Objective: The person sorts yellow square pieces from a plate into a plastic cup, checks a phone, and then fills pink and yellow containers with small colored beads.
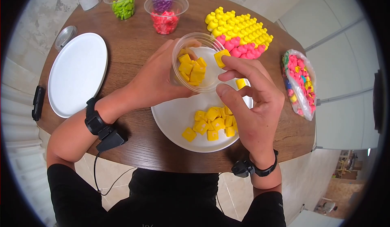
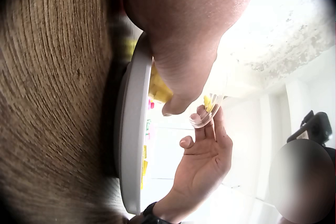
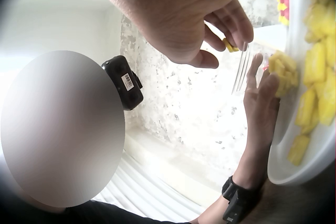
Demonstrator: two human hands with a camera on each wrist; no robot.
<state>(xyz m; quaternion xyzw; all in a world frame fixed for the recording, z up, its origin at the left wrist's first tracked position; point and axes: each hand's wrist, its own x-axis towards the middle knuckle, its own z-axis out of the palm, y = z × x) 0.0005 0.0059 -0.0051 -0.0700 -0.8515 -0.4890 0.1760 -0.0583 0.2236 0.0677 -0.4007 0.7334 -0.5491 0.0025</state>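
Note:
My left hand (image 1: pixel 156 74) grips a clear plastic cup (image 1: pixel 205 87) from the side, tilted with its mouth toward me. Several yellow square pieces (image 1: pixel 191 69) lie inside it. At the cup's right rim, one yellow square (image 1: pixel 222 59) touches the fingertips of my right hand (image 1: pixel 258 99), whose thumb stands apart from it. In the right wrist view this square (image 3: pixel 229 46) shows by the fingers, close to the cup. Below both hands, a white round plate (image 1: pixel 172 123) carries a pile of similar yellow squares (image 1: pixel 213 121), some with pale marks. Another square (image 1: pixel 241 83) lies near its right edge.
Cups with green pieces (image 1: pixel 124 8), red pieces (image 1: pixel 164 22) and purple pieces (image 1: pixel 162 0) stand at the back. An oval white plate (image 1: pixel 77 74) lies left. Yellow bottle shapes (image 1: pixel 237 26) and pink ones (image 1: pixel 243 48) stand back right, near a bag of colourful pieces (image 1: pixel 300 83).

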